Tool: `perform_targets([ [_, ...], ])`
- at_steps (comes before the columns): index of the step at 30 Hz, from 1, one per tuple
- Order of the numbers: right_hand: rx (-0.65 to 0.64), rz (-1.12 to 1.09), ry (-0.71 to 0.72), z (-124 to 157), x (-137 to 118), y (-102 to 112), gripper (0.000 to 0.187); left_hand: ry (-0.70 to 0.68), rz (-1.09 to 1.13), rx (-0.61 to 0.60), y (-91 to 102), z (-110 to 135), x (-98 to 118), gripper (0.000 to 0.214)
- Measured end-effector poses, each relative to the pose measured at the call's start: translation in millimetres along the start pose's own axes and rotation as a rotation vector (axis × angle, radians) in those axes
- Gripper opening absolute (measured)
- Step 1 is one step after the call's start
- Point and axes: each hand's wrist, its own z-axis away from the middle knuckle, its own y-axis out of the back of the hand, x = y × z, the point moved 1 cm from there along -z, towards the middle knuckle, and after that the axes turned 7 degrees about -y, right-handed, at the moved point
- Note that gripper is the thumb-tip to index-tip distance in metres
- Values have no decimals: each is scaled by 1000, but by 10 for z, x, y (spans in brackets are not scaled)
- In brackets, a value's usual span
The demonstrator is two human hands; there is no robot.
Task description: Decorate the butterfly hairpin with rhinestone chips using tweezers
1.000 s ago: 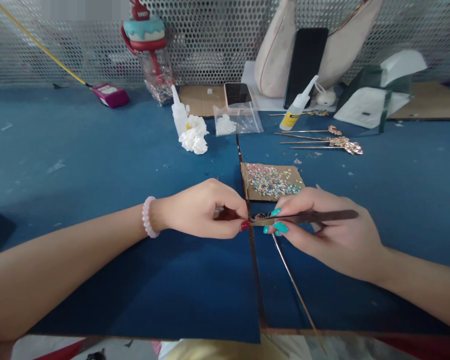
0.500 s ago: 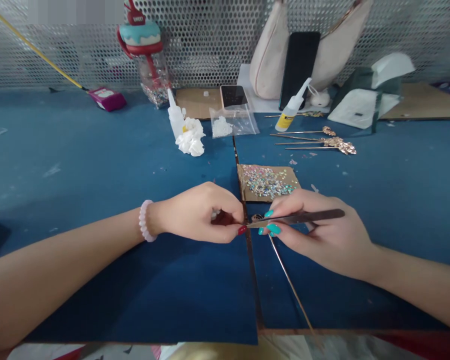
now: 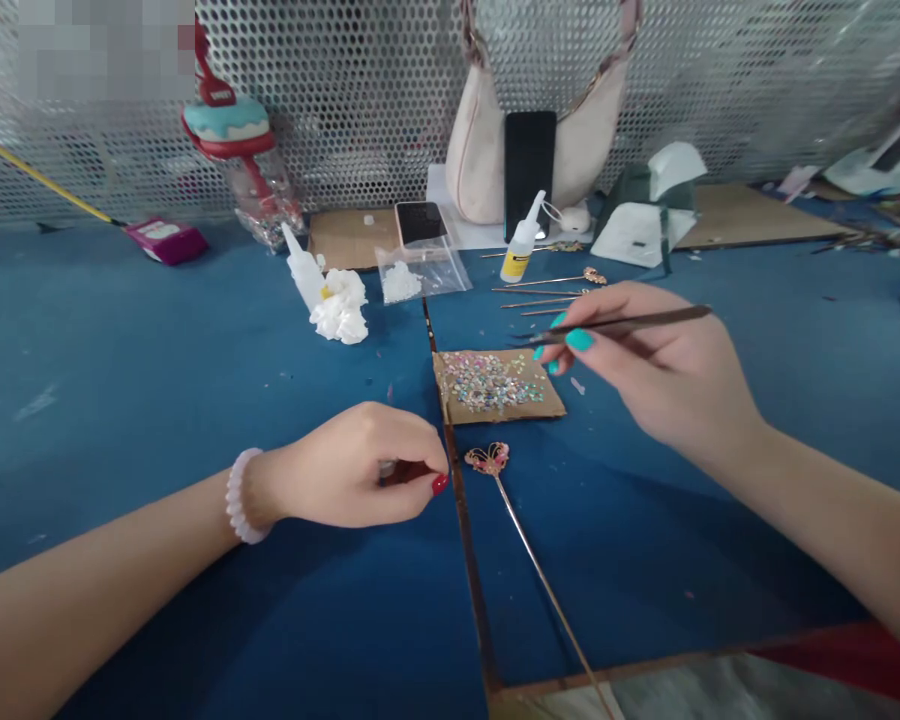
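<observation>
Thumb and fingers pinched together, my left hand (image 3: pixel 379 465) is just left of the dark seam in the blue table; whatever it may hold is hidden. My right hand (image 3: pixel 660 370) grips a pair of dark tweezers (image 3: pixel 637 320), raised with the tips pointing left above the far edge of a cardboard piece. Many small shiny rhinestones (image 3: pixel 495 385) are spread over that cardboard (image 3: pixel 547 405). Between my hands, apart from both, lies a gold hairpin (image 3: pixel 529 545) with a butterfly-shaped head holding pink bits. Its long stem runs over the table's front edge.
Behind the cardboard lie several more hairpins (image 3: pixel 544 302) and a glue bottle (image 3: pixel 521 250). A second white bottle (image 3: pixel 302 268) leans by crumpled tissue (image 3: pixel 341 308). Further back are a clear bag (image 3: pixel 442 272), a phone (image 3: pixel 531 170), a handbag (image 3: pixel 476 150) and a tissue pack (image 3: pixel 637 235).
My right hand has carried the tweezers away from my left fingertips, up over the cardboard's far edge. The hairpin's head has come into full view. My left hand stays pinched. The camera view has shifted.
</observation>
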Motion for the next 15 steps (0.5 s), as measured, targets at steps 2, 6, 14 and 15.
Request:
perform_targets([
  [2, 29, 11, -30, -51, 86, 108, 5, 12, -29, -9, -18, 12, -6, 14],
  [6, -11, 128, -109, -86, 254, 223, 10, 64, -117, 9, -65, 32, -21, 10],
  [14, -46, 287, -82, -179, 402, 174, 7, 127, -207, 11, -113, 30, -41, 10],
  [15, -53, 297, -65, -187, 415, 170, 8, 127, -212, 8, -114, 29, -43, 10],
])
